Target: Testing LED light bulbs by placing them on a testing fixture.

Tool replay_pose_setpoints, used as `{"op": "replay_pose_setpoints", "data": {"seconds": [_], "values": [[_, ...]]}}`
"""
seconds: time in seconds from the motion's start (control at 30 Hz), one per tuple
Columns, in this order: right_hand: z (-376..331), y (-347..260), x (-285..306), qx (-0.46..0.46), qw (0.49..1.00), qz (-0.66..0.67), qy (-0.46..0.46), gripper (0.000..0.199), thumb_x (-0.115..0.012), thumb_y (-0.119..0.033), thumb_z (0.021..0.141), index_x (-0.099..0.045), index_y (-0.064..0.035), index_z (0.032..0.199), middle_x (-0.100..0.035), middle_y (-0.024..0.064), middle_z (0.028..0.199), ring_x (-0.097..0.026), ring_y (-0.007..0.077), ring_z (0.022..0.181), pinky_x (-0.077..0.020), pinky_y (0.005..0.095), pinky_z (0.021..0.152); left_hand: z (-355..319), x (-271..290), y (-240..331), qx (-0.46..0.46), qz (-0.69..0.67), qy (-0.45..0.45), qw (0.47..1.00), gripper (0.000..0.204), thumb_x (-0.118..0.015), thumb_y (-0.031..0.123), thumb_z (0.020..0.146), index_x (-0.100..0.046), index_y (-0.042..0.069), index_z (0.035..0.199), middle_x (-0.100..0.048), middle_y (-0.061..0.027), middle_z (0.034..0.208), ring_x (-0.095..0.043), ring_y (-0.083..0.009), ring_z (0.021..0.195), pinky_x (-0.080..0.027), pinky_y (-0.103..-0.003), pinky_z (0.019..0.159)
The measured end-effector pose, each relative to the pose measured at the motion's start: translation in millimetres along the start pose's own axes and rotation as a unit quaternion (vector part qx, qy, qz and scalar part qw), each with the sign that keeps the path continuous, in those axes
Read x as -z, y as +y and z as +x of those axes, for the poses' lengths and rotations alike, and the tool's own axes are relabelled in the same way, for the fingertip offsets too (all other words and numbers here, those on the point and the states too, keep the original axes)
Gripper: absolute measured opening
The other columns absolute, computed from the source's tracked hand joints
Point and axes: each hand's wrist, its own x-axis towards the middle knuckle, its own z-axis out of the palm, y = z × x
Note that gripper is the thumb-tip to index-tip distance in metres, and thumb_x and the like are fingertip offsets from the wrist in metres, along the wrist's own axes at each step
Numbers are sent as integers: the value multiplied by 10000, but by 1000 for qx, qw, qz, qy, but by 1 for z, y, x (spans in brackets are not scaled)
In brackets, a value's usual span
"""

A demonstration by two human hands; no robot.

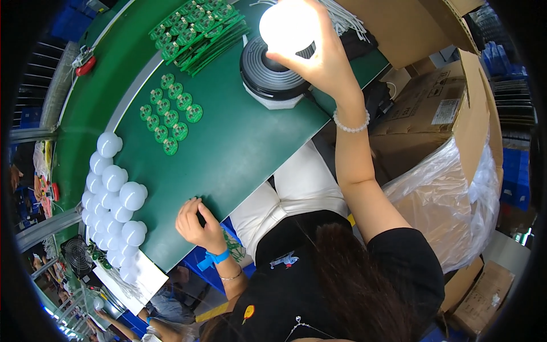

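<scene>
My right hand (pixel 329 67) grips a brightly lit round light bulb (pixel 288 25) at the far edge of the view. The glare hides the bulb's details. Just beneath it is a black, ringed round device (pixel 272 73) on a white base. My left hand (pixel 196 225) rests at the table's near edge, fingers loosely curled, thumb apart, nothing seen in it. Beyond it to the left, several unlit white bulbs (pixel 115 178) stand in a cluster. Small round green circuit boards (pixel 171 118) lie in rows on the green table (pixel 228 154).
Stacked green board panels (pixel 196 31) lie at the back, with white cables (pixel 348 20) to the right. An open cardboard box (pixel 421 102) with a clear plastic liner (pixel 444 199) stands at my right. A white sheet (pixel 132 282) lies near the bulbs. Other people are at far left.
</scene>
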Motion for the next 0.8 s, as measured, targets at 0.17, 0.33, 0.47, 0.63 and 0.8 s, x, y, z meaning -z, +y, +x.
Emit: {"op": "replay_pose_setpoints", "data": {"seconds": [0.17,0.33,0.47,0.63,0.8], "values": [[-10,-4,12,276,944,-181,29,567,-720,-143,670,-481,38,1151,-472,225,1184,-408,366,1173,-273,405,1036,0,0,1,-3,1,-1,1000,42,-606,34,761,-622,53,795,-643,-65,849,-596,-239,842,-410,-348,791],[3,29,13,472,859,-198,14,512,-704,-131,672,-505,42,1111,-471,226,1187,-404,375,1175,-268,425,1037,0,0,1,3,3,-2,1000,38,-609,34,758,-623,54,787,-643,-66,846,-595,-238,841,-410,-346,789],[6,33,10,451,867,-212,-4,510,-705,-137,665,-509,30,1105,-486,208,1143,-421,361,1135,-299,421,1006,0,0,0,2,-6,3,1000,39,-611,33,755,-623,54,786,-643,-68,844,-594,-239,835,-410,-346,786],[-11,-1,10,120,983,-137,2,586,-717,-155,648,-472,18,1151,-496,178,1109,-440,315,1097,-326,394,972,0,0,0,11,-4,-1,1000,45,-610,33,754,-623,57,789,-642,-70,849,-593,-241,833,-411,-347,785],[-9,-10,-2,44,996,-72,-15,593,-728,-191,679,-458,15,1166,-485,168,1145,-465,268,1075,-359,354,945,0,0,0,-1,-3,0,1000,44,-606,39,760,-622,57,797,-642,-70,852,-592,-242,838,-411,-350,789]]}}
